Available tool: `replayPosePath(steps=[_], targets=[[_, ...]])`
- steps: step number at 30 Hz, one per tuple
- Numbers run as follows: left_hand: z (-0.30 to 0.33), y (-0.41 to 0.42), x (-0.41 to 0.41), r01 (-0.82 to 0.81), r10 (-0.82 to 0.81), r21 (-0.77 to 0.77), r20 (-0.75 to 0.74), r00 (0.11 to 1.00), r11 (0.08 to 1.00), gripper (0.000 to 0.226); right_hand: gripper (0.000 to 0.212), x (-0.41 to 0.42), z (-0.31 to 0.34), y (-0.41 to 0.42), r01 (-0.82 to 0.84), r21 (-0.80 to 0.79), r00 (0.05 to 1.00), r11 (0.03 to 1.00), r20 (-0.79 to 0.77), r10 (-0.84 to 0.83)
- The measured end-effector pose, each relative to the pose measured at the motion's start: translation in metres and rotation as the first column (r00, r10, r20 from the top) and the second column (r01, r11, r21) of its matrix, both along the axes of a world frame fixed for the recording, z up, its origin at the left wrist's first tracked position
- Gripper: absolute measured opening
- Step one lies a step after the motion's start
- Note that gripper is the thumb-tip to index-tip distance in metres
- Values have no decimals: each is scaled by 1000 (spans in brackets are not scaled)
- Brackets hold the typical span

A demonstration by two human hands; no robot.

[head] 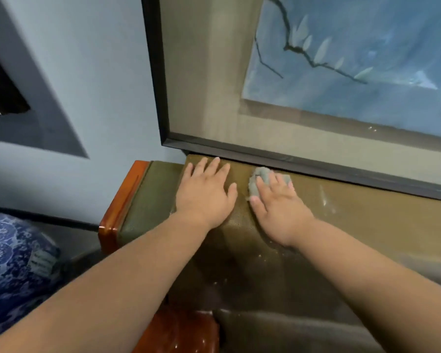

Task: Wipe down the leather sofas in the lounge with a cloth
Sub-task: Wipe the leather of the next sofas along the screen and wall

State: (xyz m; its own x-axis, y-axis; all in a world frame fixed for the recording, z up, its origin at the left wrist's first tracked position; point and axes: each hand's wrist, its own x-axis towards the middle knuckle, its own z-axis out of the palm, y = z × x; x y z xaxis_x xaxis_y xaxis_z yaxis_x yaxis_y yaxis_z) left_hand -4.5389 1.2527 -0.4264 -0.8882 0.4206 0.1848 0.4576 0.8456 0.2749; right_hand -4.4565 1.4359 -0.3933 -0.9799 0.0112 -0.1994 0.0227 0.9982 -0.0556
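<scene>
Two hands lie on top of the sofa [346, 207] backrest in the head view. The left hand [205, 192] rests flat on the leather with its fingers straight and spread, holding nothing. The right hand [278, 205] presses a small grey cloth [259, 179] onto the leather just beside it, fingers laid straight over the crumpled wad. Right behind the fingertips runs the dark frame of a picture [316, 164] hung on the wall. Glossy wooden trim [120, 207] edges the sofa's left end, and a blue-and-white patterned jar [13, 263] stands lower left.
</scene>
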Motion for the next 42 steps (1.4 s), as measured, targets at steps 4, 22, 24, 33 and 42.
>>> replayPosePath(steps=[4,22,24,33,42], targets=[[-14,1,0,-44,42,-31,-61,997,999,64,73,12,-14,-14,-165,-37,983,986,-89,161],[-8,6,4,-87,83,-47,-80,993,995,61,75,30,3,96,372,13,927,928,-51,-371],[-5,7,5,-98,93,-65,-72,993,993,59,80,24,3,61,349,-28,936,937,-31,-350],[0,6,12,-109,103,-63,-100,990,992,67,67,61,3,97,193,-8,974,981,-122,-193],[2,8,13,-127,121,-48,-111,986,991,53,74,84,-24,0,-133,-75,978,988,-170,118]])
